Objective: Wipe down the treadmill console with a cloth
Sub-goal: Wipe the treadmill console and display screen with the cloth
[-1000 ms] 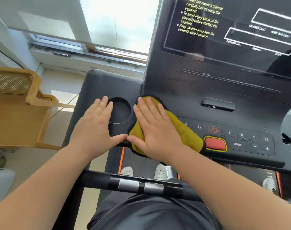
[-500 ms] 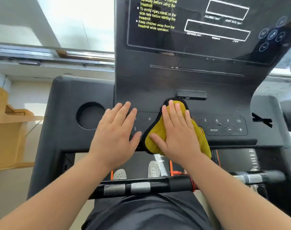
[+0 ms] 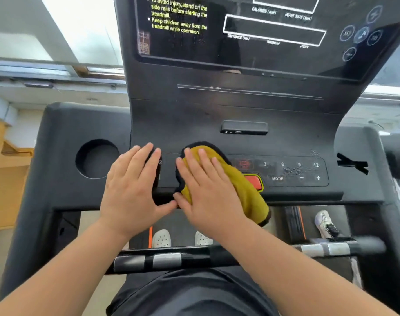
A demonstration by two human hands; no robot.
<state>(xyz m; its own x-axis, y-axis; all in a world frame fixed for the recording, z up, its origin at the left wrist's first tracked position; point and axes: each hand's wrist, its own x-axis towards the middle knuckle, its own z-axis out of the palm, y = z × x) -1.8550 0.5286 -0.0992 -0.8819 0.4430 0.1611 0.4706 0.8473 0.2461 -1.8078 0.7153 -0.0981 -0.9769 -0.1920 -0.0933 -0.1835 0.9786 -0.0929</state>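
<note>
The black treadmill console (image 3: 240, 110) fills the view, with a dark screen above and a button strip below. A yellow cloth with a black edge (image 3: 242, 185) lies on the middle of the button strip, partly over the red stop button (image 3: 255, 181). My right hand (image 3: 208, 192) presses flat on the cloth with fingers spread. My left hand (image 3: 135, 190) rests flat on the strip's left part, just beside the right hand, holding nothing.
A round cup holder (image 3: 97, 158) sits in the left tray. The right button group with MODE and plus (image 3: 294, 172) shows smears. A handlebar with metal sensors (image 3: 167, 261) crosses below my arms. A wooden chair (image 3: 5, 179) stands at the left.
The view has swung right, off the left cup holder. My right hand and the cloth slid right from the strip's left end to its middle, my left hand following, with little shift in the last half second.
</note>
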